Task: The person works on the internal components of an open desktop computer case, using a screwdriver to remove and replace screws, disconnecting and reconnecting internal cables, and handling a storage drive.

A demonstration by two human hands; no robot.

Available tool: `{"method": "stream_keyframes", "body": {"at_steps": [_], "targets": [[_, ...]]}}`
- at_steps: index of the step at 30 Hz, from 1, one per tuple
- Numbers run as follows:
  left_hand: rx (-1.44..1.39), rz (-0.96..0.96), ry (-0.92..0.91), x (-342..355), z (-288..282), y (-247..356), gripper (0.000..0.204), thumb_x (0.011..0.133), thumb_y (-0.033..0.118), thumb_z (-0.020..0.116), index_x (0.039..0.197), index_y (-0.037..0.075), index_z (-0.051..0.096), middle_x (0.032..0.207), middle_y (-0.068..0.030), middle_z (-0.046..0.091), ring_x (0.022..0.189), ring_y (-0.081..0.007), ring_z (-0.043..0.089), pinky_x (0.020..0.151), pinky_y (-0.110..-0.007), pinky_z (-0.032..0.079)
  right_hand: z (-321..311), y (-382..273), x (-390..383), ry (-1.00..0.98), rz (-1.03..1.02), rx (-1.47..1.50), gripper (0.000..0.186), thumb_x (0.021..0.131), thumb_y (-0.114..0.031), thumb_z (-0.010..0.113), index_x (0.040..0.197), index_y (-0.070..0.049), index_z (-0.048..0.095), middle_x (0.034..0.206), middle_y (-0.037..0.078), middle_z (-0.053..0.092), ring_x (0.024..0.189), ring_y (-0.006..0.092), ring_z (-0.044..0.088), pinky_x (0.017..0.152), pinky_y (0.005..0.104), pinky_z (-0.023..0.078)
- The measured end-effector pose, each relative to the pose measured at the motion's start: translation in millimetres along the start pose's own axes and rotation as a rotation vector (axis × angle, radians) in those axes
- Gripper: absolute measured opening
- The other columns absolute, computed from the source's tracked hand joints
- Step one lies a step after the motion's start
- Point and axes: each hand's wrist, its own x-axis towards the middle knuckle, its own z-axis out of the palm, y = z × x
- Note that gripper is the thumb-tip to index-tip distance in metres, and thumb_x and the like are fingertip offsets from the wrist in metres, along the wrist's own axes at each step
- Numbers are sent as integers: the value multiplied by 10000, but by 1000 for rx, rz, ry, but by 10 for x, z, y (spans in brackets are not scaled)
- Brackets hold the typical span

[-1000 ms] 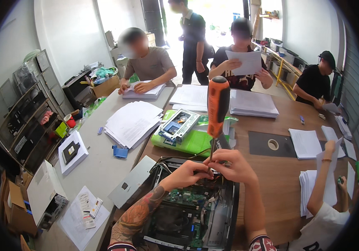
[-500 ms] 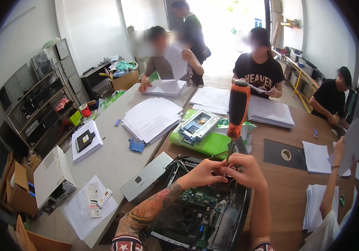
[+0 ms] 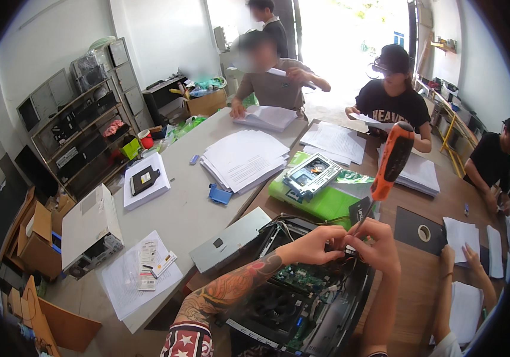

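Observation:
My left hand [image 3: 315, 245] and my right hand [image 3: 376, 245] meet over the far end of an open black computer case [image 3: 332, 324]. A screwdriver [image 3: 393, 159] with an orange and black handle points up and leans right; its shaft runs down into my right hand's fingers. My left fingers are pinched together beside them, on something small near the cables that I cannot make out. Inside the case show a green circuit board [image 3: 298, 276] and a dark fan [image 3: 273, 304]. A grey metal panel [image 3: 230, 239] lies left of the case.
Beyond the case, a hard drive in a caddy [image 3: 312, 175] rests on a green package [image 3: 302, 201]. Paper stacks [image 3: 244, 156] cover parts of both tables. A white computer case [image 3: 92, 229] stands at the left edge. A tape roll [image 3: 423, 232] lies right. Several people work around the tables.
The whole view has shifted, so things sit further right. The screwdriver handle leans more to the right. At the right, a co-worker's raised sheet has come down to the table.

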Motion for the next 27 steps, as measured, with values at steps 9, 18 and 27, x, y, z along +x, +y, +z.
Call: {"method": "stream_keyframes", "body": {"at_steps": [9,18,27], "targets": [[-55,-146,-26,-18,4,30,134,818,40,648,891,24,536,735,-16,529,675,-102,499,621,-274,426,-14,-26,-17,45,47,-67,105,808,-38,760,834,30,685,815,94,687,699,146,663,651,277,515],[-65,-29,-19,-4,32,-22,126,823,0,635,948,6,624,760,-29,534,648,-112,525,587,-277,434,-11,-33,-22,52,46,-46,90,800,-21,749,848,32,693,822,103,690,702,154,663,651,280,512],[-32,-38,-1,32,-29,-5,210,805,55,765,976,7,653,851,-60,577,772,-178,572,670,-325,470,19,-103,-5,-7,8,-29,118,791,-33,755,897,14,735,794,98,667,700,171,646,644,297,500]]}}
